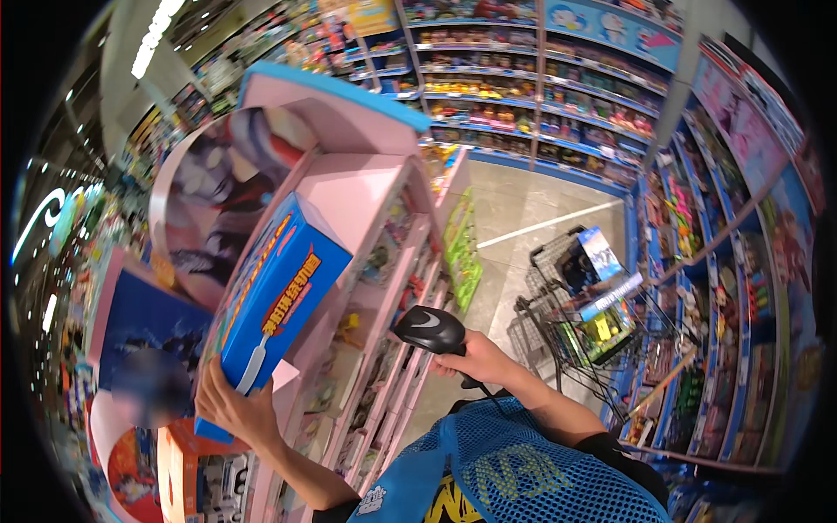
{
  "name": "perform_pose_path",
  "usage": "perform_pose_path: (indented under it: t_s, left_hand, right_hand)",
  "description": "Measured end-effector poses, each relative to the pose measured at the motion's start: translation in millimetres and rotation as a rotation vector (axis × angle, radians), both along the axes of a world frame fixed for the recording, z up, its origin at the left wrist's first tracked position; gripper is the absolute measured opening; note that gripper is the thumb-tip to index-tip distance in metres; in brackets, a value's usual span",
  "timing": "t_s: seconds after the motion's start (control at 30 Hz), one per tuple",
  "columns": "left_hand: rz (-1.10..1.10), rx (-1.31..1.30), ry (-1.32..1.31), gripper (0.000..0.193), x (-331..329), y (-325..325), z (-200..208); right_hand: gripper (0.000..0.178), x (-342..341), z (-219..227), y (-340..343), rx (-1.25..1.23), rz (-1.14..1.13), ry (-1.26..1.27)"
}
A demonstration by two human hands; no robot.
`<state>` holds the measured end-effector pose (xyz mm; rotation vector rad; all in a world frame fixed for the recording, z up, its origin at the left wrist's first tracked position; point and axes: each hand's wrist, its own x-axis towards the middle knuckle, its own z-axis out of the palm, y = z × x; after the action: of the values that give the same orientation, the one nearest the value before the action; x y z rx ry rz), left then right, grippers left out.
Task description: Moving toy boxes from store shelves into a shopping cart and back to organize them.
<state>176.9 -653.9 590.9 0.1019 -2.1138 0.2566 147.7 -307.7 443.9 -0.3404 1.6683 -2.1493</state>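
Note:
A long blue toy box (296, 270) with yellow-orange lettering stands tilted on the top of a pink shelf unit, in front of me to the left. My left hand (234, 405) grips its near lower end, thumb on the side face and fingers toward the front panel. In my right hand (475, 359) is a black handheld barcode scanner (432, 329), held by its handle, with its head toward the box. A gap separates the scanner from the box. A cable hangs from the scanner's handle toward my blue mesh vest (523, 462).
A black wire shopping cart (558, 349) with boxes in it stands in the aisle to the right. Stocked blue shelves (488, 109) line the back and right. An orange and white box (174, 479) sits at the lower left. Tiled floor (514, 196) shows between the shelves.

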Motion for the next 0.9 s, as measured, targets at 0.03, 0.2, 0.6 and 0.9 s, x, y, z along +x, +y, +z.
perform_pose_path:
  t_s: [0.03,0.2,0.6,0.9]
  left_hand:
    - [-0.032,-0.018,0.015,0.081,-2.6,11.4,5.5]
    - [-0.209,-0.047,0.037,0.078,-37.2,82.9,29.2]
    - [-0.828,-0.043,-0.213,0.074,-112.9,298.7,72.2]
    - [-1.170,0.965,-0.981,0.054,-225.3,293.7,-19.8]
  right_hand:
    - [0.027,-1.6,-0.6,8.5,-0.001,-0.032,-0.002]
    - [0.028,-7.0,4.9,59.6,-0.043,-0.162,0.012]
    - [0.024,33.5,-11.1,189.4,-0.132,-0.591,0.031]
    - [0.028,86.5,-23.1,232.1,-0.252,-0.904,-0.030]
